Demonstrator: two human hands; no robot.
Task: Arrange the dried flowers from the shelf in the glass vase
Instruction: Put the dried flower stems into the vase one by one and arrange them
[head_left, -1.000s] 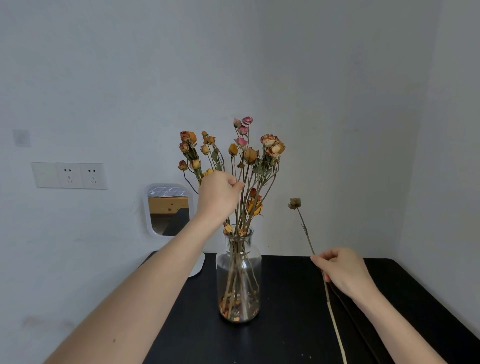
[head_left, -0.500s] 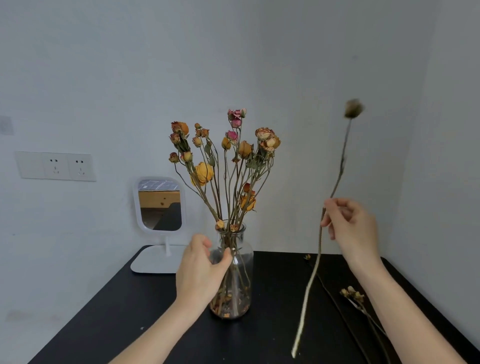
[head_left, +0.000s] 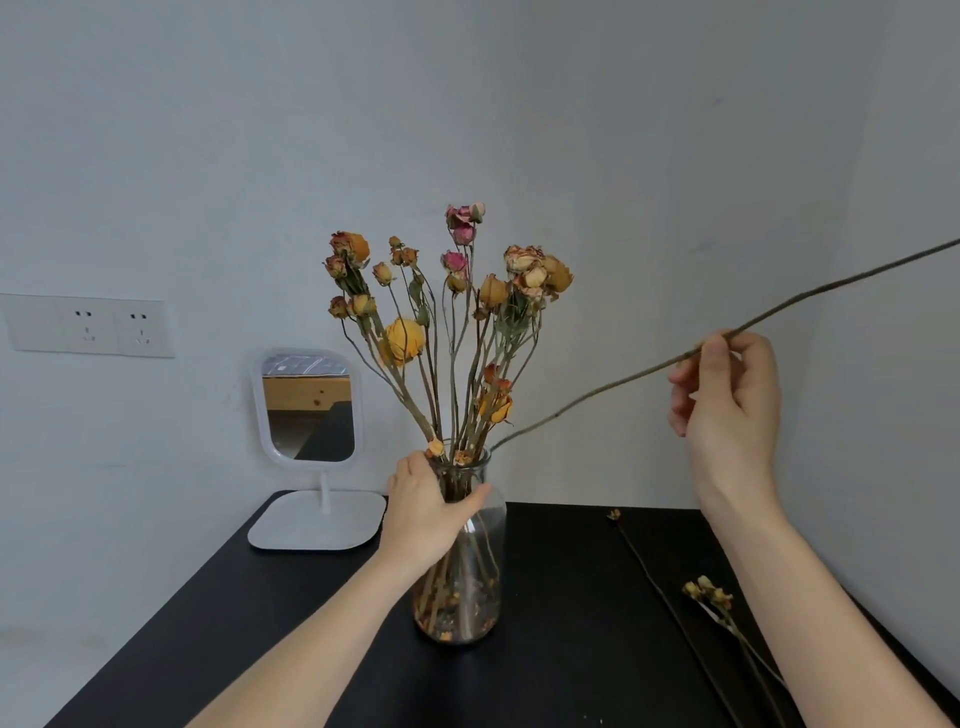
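A clear glass vase (head_left: 480, 582) stands on the black table (head_left: 571, 649), filled with a bunch of dried roses (head_left: 447, 301) in orange, yellow and pink. My left hand (head_left: 426, 512) grips the vase around its neck. My right hand (head_left: 727, 395) pinches a long bare stem (head_left: 597, 392) between thumb and fingers. The stem slants from upper right down to the left, its cut end at the vase's mouth. Its flower head is out of view past the right edge.
Two more dried stems (head_left: 711, 603) lie on the table at the right, near its edge. A white stand mirror (head_left: 310, 410) sits at the back left against the wall. Wall sockets (head_left: 111, 327) are at the left. The walls meet in a corner behind the vase.
My left hand went from the flower stems down to the vase neck. My right hand lifted the stem off the table, swung it upright, then tilted it so its cut end reaches the vase mouth.
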